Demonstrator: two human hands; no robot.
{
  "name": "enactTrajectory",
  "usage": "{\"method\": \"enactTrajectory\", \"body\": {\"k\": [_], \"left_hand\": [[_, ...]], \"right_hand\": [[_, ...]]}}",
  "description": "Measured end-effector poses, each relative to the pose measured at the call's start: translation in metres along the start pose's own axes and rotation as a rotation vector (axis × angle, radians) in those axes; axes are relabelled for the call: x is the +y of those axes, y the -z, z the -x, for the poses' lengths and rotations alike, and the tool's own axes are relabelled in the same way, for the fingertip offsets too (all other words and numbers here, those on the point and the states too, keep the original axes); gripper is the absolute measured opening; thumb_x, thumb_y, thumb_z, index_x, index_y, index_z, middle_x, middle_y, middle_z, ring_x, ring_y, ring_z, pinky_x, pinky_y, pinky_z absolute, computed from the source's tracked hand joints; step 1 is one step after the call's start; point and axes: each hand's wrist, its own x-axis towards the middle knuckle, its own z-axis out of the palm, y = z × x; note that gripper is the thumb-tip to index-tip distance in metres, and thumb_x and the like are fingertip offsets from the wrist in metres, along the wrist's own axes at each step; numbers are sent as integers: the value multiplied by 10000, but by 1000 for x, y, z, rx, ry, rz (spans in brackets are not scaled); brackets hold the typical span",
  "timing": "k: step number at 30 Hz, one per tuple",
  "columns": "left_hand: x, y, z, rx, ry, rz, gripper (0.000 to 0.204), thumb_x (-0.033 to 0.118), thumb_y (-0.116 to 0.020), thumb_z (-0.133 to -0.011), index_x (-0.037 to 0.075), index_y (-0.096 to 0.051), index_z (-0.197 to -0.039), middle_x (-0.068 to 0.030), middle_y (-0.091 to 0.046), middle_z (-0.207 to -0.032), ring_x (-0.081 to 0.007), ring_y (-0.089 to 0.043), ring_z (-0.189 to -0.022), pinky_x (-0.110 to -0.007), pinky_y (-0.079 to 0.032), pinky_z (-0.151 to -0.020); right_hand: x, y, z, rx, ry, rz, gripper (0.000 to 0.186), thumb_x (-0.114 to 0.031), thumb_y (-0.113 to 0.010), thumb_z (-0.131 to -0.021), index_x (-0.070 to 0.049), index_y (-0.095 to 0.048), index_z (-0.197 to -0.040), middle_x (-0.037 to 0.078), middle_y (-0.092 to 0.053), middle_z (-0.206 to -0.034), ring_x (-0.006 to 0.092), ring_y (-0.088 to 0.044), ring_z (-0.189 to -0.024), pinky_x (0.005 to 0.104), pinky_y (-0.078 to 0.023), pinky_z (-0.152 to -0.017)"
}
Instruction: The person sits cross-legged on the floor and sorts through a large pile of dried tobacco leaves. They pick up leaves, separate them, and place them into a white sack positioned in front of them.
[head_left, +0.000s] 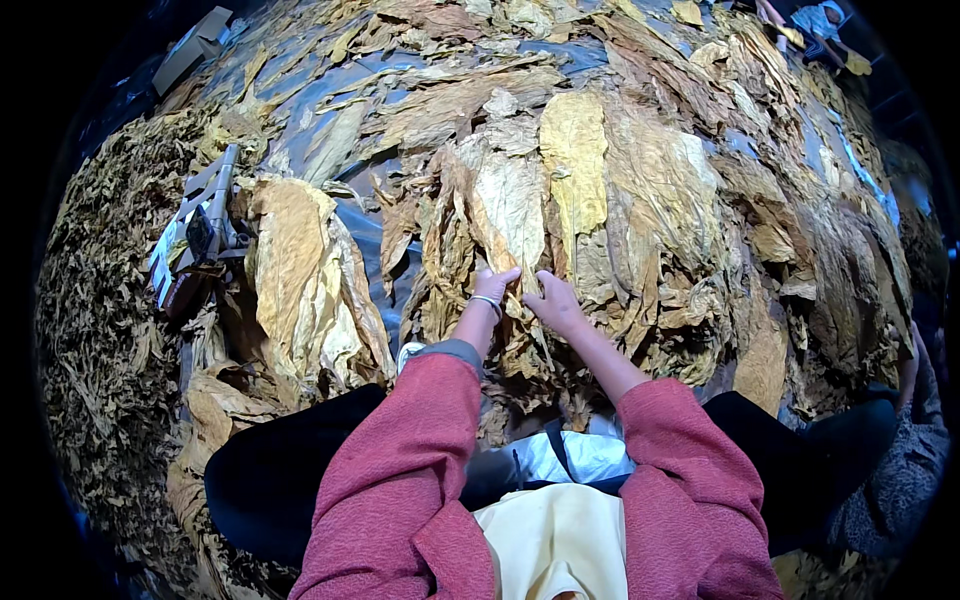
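Both my hands meet over a heap of large dried leaves that look like tobacco. My left hand (pixel 489 289), with a band at the wrist, is closed at the lower end of a pale tan dried leaf (pixel 511 190). Just beside it, my right hand (pixel 557 303) is closed too, with thumb and fingers pinching near the same narrow leaf end. The leaf spreads flat away from my hands. To its right lies a yellow leaf (pixel 574 160). The exact grip of the fingertips is partly hidden among the leaves.
Left of me, a stack of tan leaves (pixel 295 265) leans by a grey frame-like object (pixel 205 215). Dark crumpled leaves (pixel 105 280) pile at the far left. A cardboard box (pixel 192 48) stands far left; another person (pixel 822 22) is far right. A patterned sleeve (pixel 905 480) shows nearby right.
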Motion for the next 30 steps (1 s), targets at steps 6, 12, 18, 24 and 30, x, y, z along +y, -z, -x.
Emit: {"method": "enactTrajectory", "body": {"k": [6, 12, 18, 24, 30], "left_hand": [[-6, 8, -16, -4, -23, -116, 482, 142, -700, -645, -47, -480, -1030, -109, -578, -894, -182, -566, -754, -291, -459, -683], [-8, -13, -7, -94, 45, 101, 312, 88, -695, -644, -20, -541, -894, -87, -594, -769, -192, -569, -609, -297, -481, -558], [-4, -2, -9, -2, 46, -61, 402, 37, -695, -630, -9, -519, -989, -89, -585, -843, -185, -567, -690, -314, -468, -635], [-16, 18, -28, -33, -16, -49, 438, 41, -691, -630, -22, -515, -1027, -70, -588, -894, -162, -566, -749, -275, -456, -695], [-9, 14, -26, 3, 6, -160, 439, 74, -700, -630, -34, -518, -1015, -74, -587, -891, -173, -568, -744, -278, -451, -705]], "right_hand": [[-19, -1, 0, 349, 194, 21, 210, -177, -598, -721, -20, -512, -831, 138, -498, -743, 270, -511, -701, 353, -426, -643], [-16, 3, 20, 128, 435, 205, 145, -176, -581, -689, -53, -514, -728, 118, -491, -707, 281, -504, -706, 376, -416, -625], [-21, -16, 33, -376, 519, 472, 45, -83, -542, -655, -65, -565, -690, 138, -563, -726, 309, -557, -718, 394, -451, -625], [-42, -1, 33, -1321, 371, 240, 173, -177, -579, -729, -18, -604, -794, 137, -610, -729, 227, -593, -673, 357, -459, -628], [7, 148, -66, 38, -32, 166, 195, -185, -543, -743, -37, -596, -858, 123, -591, -861, 208, -556, -785, 319, -442, -756]]}}
